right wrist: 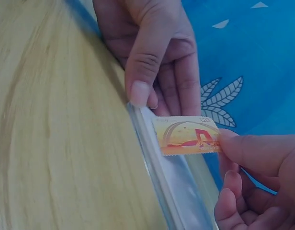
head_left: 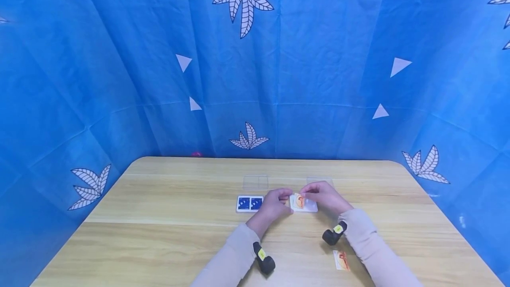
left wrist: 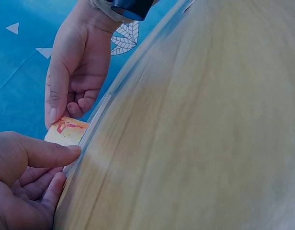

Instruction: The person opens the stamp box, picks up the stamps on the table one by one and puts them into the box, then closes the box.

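A person sits at a pale wooden surface (head_left: 167,234) enclosed by a blue leaf-patterned curtain (head_left: 119,79). Both hands meet near the middle of it over a small clear plastic holder (right wrist: 166,182) lying flat. The right hand (head_left: 324,196) pinches an orange and yellow stamp (right wrist: 188,135) by one end between thumb and forefinger, its free end at the holder's open edge, seemingly so it can slide in flat. The left hand (head_left: 272,205) rests at that edge, thumb tip (right wrist: 139,93) pressed down on it and the other fingers curled behind, probably to steady the holder or keep its layers apart.

Just to the left lies a second holder with two blue stamps (head_left: 249,203). Two empty clear holders (head_left: 256,182) sit a little further back. Another orange stamp (head_left: 341,260) lies loose near the right forearm, well apart from the hands. Each wrist carries a small black camera (head_left: 334,235).
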